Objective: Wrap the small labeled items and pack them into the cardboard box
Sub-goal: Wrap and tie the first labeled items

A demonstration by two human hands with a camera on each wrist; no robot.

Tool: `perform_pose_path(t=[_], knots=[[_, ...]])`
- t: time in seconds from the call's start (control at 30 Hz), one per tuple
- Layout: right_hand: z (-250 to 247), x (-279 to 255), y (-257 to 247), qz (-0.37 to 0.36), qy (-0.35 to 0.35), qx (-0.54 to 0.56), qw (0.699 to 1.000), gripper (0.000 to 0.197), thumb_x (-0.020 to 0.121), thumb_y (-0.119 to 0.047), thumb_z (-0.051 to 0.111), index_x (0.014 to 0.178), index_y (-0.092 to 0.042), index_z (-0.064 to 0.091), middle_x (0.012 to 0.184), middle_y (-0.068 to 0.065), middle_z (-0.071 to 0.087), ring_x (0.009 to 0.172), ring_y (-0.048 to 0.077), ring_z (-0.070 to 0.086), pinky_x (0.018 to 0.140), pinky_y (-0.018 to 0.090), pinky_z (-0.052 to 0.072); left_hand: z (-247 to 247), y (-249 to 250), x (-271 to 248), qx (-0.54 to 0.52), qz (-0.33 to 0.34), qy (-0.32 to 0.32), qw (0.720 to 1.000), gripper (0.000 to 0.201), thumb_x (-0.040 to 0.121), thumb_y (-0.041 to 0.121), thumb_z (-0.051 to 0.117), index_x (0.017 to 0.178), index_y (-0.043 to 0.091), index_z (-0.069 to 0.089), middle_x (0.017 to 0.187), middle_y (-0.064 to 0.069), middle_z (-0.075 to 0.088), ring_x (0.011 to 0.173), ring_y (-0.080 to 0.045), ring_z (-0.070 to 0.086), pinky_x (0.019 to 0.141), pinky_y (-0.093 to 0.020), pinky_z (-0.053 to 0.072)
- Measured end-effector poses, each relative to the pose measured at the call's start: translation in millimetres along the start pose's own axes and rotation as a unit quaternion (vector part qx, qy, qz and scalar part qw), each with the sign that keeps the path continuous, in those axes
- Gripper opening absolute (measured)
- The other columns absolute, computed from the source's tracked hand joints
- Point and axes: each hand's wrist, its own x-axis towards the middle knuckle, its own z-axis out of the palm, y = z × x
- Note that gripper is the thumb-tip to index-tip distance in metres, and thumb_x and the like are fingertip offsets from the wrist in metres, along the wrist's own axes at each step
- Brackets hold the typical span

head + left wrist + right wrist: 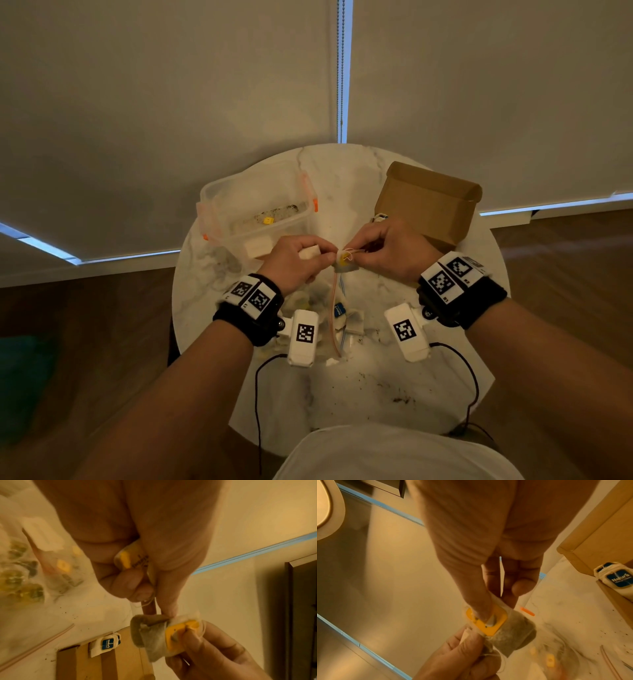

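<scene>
A tea bag [343,265] with a yellow tag [181,632] hangs above the middle of the round table, held between both hands. My right hand [354,255] pinches its tagged end, thumb [481,601] pressed on the yellow tag [488,622]. My left hand [329,256] pinches the bag's other corner and its thin string [147,603]. A second yellow-labelled item [128,559] is tucked under the left hand's curled fingers. The open cardboard box [428,205] stands at the back right, with a wrapped blue-labelled tea bag [619,578] in it.
A clear plastic tub [253,205] with orange clips sits at the back left, a yellow-tagged bag inside. A clear zip bag [334,308] with several tea bags lies under my wrists. Tea crumbs [394,397] dot the marble table [455,394] near its front edge.
</scene>
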Motion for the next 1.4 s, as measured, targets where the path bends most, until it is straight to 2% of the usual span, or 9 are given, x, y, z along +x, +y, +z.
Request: perform_pose_path(t=[0.23, 0.4, 0.57, 0.7, 0.87, 1.0, 1.17, 1.3, 1.4], knots=[[0.4, 0.6, 1.6, 0.003, 0.007, -0.022, 1.000, 0.009, 0.078, -0.009, 0.079, 0.085, -0.015, 0.078, 0.083, -0.008, 0.070, 0.073, -0.001, 0.063, 0.064, 0.013, 0.049, 8.1, 0.1, -0.8, -0.005, 0.009, 0.001, 1.000, 0.006, 0.090, 0.005, 0.068, 0.094, 0.005, 0.071, 0.050, 0.008, 0.055, 0.044, -0.008, 0.042, 0.046, -0.021, 0.039], [1.7, 0.0, 6.9, 0.031, 0.004, -0.027, 0.999, 0.015, 0.075, -0.020, 0.082, 0.080, -0.033, 0.076, 0.101, -0.016, 0.064, 0.089, 0.016, 0.063, 0.077, 0.031, 0.053, 10.5, -1.6, -1.1, -0.045, 0.020, 0.051, 0.997, 0.004, 0.091, 0.004, 0.067, 0.090, 0.004, 0.071, 0.050, 0.003, 0.054, 0.046, -0.014, 0.042, 0.045, -0.023, 0.038], [6.0, 0.8, 7.4, 0.014, 0.043, 0.013, 0.999, 0.010, 0.080, -0.011, 0.078, 0.088, -0.017, 0.076, 0.081, -0.005, 0.071, 0.071, 0.002, 0.064, 0.066, 0.016, 0.050, 12.4, -5.1, -2.9, -0.059, 0.016, 0.041, 0.997, 0.010, 0.090, 0.004, 0.067, 0.086, 0.011, 0.071, 0.054, -0.002, 0.055, 0.049, -0.019, 0.044, 0.046, -0.024, 0.038], [8.3, 3.2, 8.5, 0.017, 0.087, 0.055, 0.995, 0.024, 0.075, -0.003, 0.080, 0.092, -0.014, 0.068, 0.078, 0.008, 0.069, 0.063, 0.006, 0.059, 0.060, 0.018, 0.050, 14.9, -4.5, -3.5, -0.107, -0.003, 0.039, 0.994, 0.011, 0.092, 0.007, 0.065, 0.085, 0.013, 0.070, 0.062, -0.008, 0.053, 0.050, -0.016, 0.046, 0.045, -0.023, 0.037], [11.2, 3.8, 11.3, 0.032, 0.080, 0.042, 0.995, 0.032, 0.078, -0.010, 0.079, 0.108, -0.013, 0.068, 0.084, 0.002, 0.070, 0.067, -0.001, 0.062, 0.066, 0.015, 0.052, 17.4, -5.2, 1.2, -0.101, 0.004, 0.057, 0.993, 0.005, 0.089, 0.002, 0.068, 0.086, 0.007, 0.067, 0.068, -0.016, 0.053, 0.048, -0.015, 0.044, 0.045, -0.022, 0.037], [10.7, 2.7, 23.5, 0.068, 0.040, 0.049, 0.996, 0.018, 0.082, -0.015, 0.077, 0.099, -0.010, 0.076, 0.089, 0.001, 0.075, 0.080, 0.009, 0.070, 0.076, 0.023, 0.057, 18.2, -7.7, 6.3, -0.109, -0.005, 0.063, 0.992, 0.006, 0.089, 0.003, 0.069, 0.086, 0.008, 0.067, 0.061, -0.006, 0.054, 0.048, -0.013, 0.045, 0.046, -0.022, 0.038], [11.3, 3.7, 34.6, 0.086, 0.060, 0.055, 0.993, 0.012, 0.082, -0.013, 0.077, 0.093, -0.010, 0.078, 0.082, 0.002, 0.076, 0.070, 0.008, 0.068, 0.068, 0.021, 0.056, 24.3, -11.0, 12.8, -0.104, -0.017, 0.067, 0.992, 0.007, 0.088, 0.006, 0.070, 0.084, 0.011, 0.069, 0.066, -0.010, 0.058, 0.049, -0.014, 0.046, 0.046, -0.023, 0.039], [-0.7, 12.7, 60.7, 0.149, 0.118, 0.063, 0.980, 0.012, 0.083, -0.014, 0.076, 0.094, -0.010, 0.076, 0.085, 0.002, 0.074, 0.070, 0.006, 0.066, 0.061, 0.009, 0.050, 25.6, -11.8, 24.2, -0.105, -0.035, 0.087, 0.990, 0.008, 0.090, 0.011, 0.069, 0.086, 0.016, 0.072, 0.076, -0.005, 0.071, 0.051, -0.014, 0.046, 0.050, -0.024, 0.041], [-20.3, 27.0, 100.8, 0.247, 0.197, 0.086, 0.945, 0.015, 0.083, -0.020, 0.076, 0.096, -0.015, 0.071, 0.083, -0.001, 0.070, 0.063, -0.001, 0.062, 0.053, 0.007, 0.045, 24.4, -13.3, 34.9, -0.109, -0.054, 0.089, 0.989, 0.004, 0.091, 0.013, 0.068, 0.089, 0.014, 0.072, 0.077, -0.002, 0.073, 0.052, -0.013, 0.047, 0.050, -0.024, 0.041]])
